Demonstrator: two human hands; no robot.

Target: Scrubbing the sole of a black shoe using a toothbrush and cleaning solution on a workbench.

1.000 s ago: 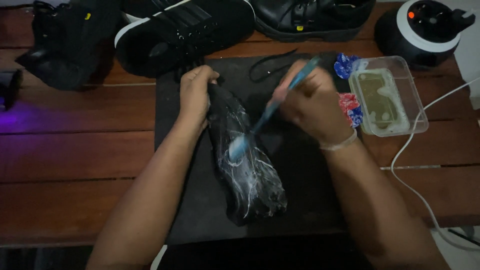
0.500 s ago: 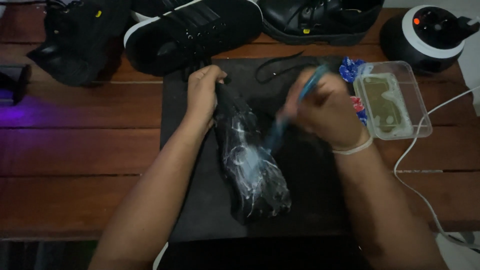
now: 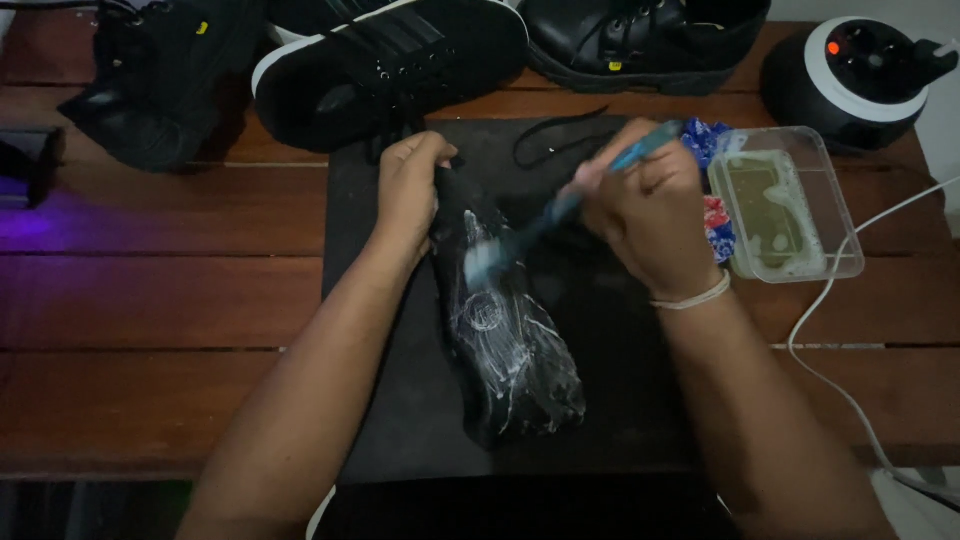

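Head view looks down on a black shoe (image 3: 505,350) lying on a dark mat (image 3: 620,390) in the middle of a brown wooden table (image 3: 150,300). White soapy foam is smeared over the near part of the shoe. The shoe lies between the two hands, with its far end under the left hand (image 3: 410,190) and its near end pointing toward the person.

The left hand is curled shut around the far end of the shoe and grips it. The right hand (image 3: 650,215) is just right of the shoe, a little above the mat. It is closed tight around the handle of a blue toothbrush (image 3: 560,210). The brush slants down to the left, and its white bristle end touches the top of the shoe, close to the left hand. A pale band sits on the right wrist.

Just right of the right hand is a clear plastic tub (image 3: 790,200) with cloudy greenish water in it. A blue and red wrapper (image 3: 715,180) is tucked beside the tub. A black lace (image 3: 560,135) lies on the far part of the mat. More black shoes (image 3: 390,60) stand in a row on the far side of the table. A round black and white gadget (image 3: 850,70) sits in the far right corner, and a white cord (image 3: 830,310) runs down the right side
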